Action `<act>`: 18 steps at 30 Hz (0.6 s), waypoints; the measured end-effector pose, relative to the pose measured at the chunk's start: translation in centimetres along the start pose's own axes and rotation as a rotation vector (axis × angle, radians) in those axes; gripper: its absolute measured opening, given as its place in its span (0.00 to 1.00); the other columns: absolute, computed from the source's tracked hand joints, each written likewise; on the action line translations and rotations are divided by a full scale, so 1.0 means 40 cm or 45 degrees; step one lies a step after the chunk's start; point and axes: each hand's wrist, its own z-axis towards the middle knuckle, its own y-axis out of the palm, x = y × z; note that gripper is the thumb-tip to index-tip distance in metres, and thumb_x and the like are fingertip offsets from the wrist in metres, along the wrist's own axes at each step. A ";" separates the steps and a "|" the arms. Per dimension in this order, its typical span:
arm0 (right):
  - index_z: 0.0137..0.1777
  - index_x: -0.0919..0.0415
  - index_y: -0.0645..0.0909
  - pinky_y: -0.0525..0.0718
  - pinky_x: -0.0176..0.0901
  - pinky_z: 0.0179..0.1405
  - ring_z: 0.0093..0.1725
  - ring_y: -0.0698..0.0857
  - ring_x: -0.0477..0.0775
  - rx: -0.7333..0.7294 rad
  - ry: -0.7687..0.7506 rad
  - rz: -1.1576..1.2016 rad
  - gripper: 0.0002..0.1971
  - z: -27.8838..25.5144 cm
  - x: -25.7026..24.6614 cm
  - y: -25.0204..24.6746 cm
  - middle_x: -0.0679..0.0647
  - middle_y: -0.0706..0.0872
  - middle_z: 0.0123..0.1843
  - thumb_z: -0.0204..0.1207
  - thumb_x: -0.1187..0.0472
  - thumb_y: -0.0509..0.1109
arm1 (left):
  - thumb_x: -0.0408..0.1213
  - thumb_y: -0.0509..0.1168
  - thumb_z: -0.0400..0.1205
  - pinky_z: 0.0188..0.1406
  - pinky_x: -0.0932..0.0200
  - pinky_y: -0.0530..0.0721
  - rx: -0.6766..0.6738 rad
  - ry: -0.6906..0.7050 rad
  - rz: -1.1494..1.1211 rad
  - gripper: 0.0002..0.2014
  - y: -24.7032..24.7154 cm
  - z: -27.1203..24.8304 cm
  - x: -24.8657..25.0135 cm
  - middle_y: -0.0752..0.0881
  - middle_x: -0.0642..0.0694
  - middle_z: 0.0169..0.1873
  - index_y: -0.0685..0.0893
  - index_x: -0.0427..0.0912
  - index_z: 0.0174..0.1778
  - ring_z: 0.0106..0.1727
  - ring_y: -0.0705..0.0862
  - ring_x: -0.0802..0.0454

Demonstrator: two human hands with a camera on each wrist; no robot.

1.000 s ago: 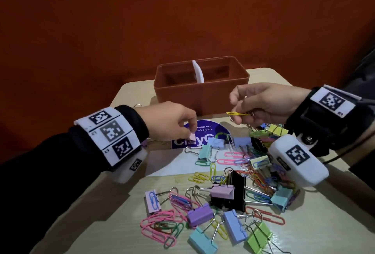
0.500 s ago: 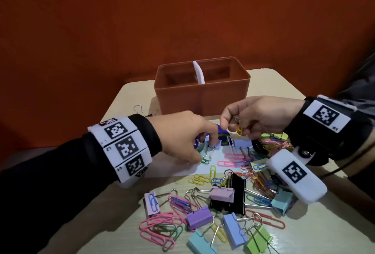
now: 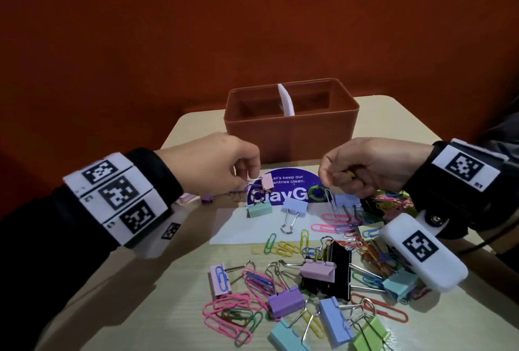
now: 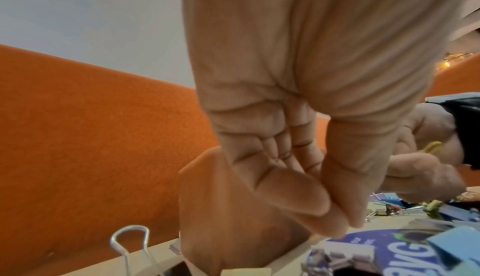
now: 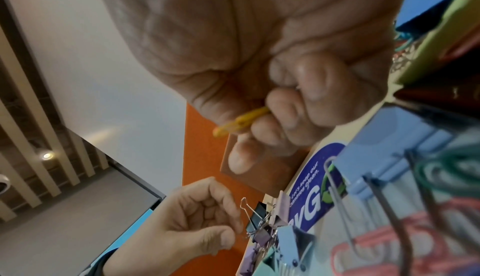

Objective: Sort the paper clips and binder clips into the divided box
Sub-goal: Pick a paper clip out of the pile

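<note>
Both hands hover just short of the divided box (image 3: 292, 137), which lies straight ahead. Left hand (image 3: 213, 165) pinches a pink binder clip (image 3: 266, 181) by its wire; right hand (image 3: 365, 166) curls round a yellow paper clip (image 5: 240, 122).

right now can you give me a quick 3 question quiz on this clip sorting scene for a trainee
1. True or false: the left hand pinches a pink binder clip by its wire handle.
2. What does the right hand hold?
A. a black binder clip
B. a yellow paper clip
C. nothing
3. Fill in: the white divider splits the brown box into ____ compartments.

Key
1. True; the clip hangs above the blue sticker.
2. B; it is tucked in the curled fingers.
3. Two; the pictures do not show what lies inside them.
</note>
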 end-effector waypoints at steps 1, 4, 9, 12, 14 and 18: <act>0.37 0.66 0.81 0.54 0.35 0.19 0.21 0.61 0.46 0.004 0.009 -0.049 0.10 -0.003 -0.003 0.001 0.50 0.65 0.23 0.75 0.66 0.59 | 0.30 0.67 0.77 0.36 0.58 0.85 -0.009 0.004 -0.013 0.13 0.005 -0.006 0.002 0.85 0.57 0.38 0.83 0.57 0.47 0.36 0.82 0.67; 0.43 0.61 0.87 0.61 0.37 0.22 0.22 0.67 0.46 -0.111 -0.016 -0.322 0.09 -0.022 -0.014 0.009 0.51 0.72 0.23 0.80 0.62 0.67 | 0.33 0.64 0.81 0.35 0.70 0.78 -0.103 0.039 0.033 0.17 0.026 -0.020 0.008 0.84 0.62 0.39 0.86 0.62 0.56 0.37 0.80 0.74; 0.48 0.50 0.90 0.68 0.31 0.28 0.24 0.71 0.42 -0.079 -0.050 -0.818 0.06 -0.049 -0.051 0.045 0.46 0.78 0.23 0.76 0.56 0.72 | 0.38 0.65 0.83 0.45 0.70 0.77 -0.176 0.124 0.121 0.17 0.037 -0.039 0.014 0.82 0.71 0.42 0.84 0.61 0.65 0.43 0.78 0.76; 0.52 0.42 0.88 0.69 0.29 0.27 0.25 0.73 0.40 -0.052 0.003 -1.080 0.08 -0.040 -0.069 0.062 0.48 0.83 0.27 0.77 0.54 0.70 | 0.40 0.64 0.84 0.45 0.73 0.73 -0.177 0.139 0.223 0.17 0.038 -0.050 0.005 0.87 0.59 0.55 0.83 0.62 0.67 0.47 0.81 0.63; 0.57 0.39 0.86 0.69 0.28 0.25 0.23 0.73 0.40 -0.060 0.044 -1.192 0.12 -0.032 -0.077 0.071 0.47 0.80 0.25 0.77 0.54 0.68 | 0.41 0.62 0.85 0.41 0.77 0.69 -0.191 0.153 0.258 0.17 0.042 -0.064 0.006 0.86 0.58 0.57 0.81 0.63 0.68 0.48 0.80 0.61; 0.64 0.36 0.81 0.70 0.28 0.24 0.20 0.74 0.40 -0.059 0.098 -1.312 0.18 -0.018 -0.093 0.086 0.43 0.77 0.18 0.78 0.56 0.66 | 0.45 0.54 0.84 0.51 0.60 0.79 -0.220 0.139 0.363 0.19 0.050 -0.085 0.004 0.85 0.53 0.58 0.81 0.59 0.69 0.53 0.82 0.55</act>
